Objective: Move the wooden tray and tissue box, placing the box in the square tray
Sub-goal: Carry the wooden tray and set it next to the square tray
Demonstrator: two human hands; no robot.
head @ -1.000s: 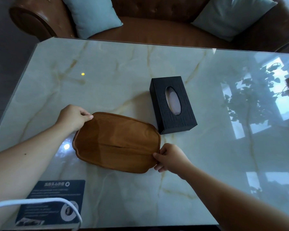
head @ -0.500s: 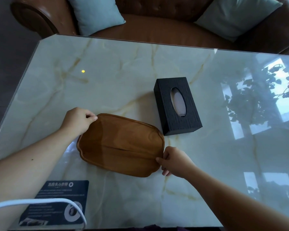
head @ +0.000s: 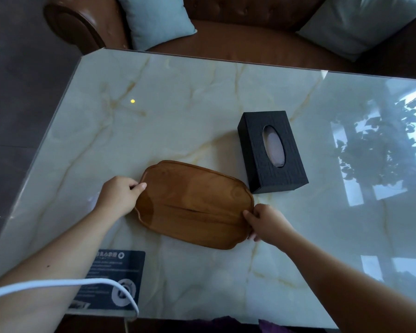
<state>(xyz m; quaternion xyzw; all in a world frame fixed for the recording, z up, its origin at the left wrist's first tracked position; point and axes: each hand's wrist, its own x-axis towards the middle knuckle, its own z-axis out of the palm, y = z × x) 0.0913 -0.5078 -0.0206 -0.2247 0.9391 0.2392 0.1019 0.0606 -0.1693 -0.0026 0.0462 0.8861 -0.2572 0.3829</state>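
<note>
A brown wooden tray (head: 192,203) with scalloped corners lies on the marble table (head: 178,104), near the front. My left hand (head: 120,195) grips its left rim with the thumb on top. On the opposite end, my right hand (head: 264,222) pinches the right rim. The black tissue box (head: 271,152), with an oval slot on top, stands on the table just beyond the tray's right corner, apart from both hands. The tray holds nothing.
A dark printed card (head: 111,280) lies at the table's front left, crossed by a white cable (head: 58,284). A brown leather sofa (head: 245,37) with two pale blue cushions (head: 154,18) runs along the far edge. The table's left corner is cut at an angle.
Both hands have stayed on the tray's two ends. The view has shifted, so the tray, the box and the hands sit a little further right in the frame.
</note>
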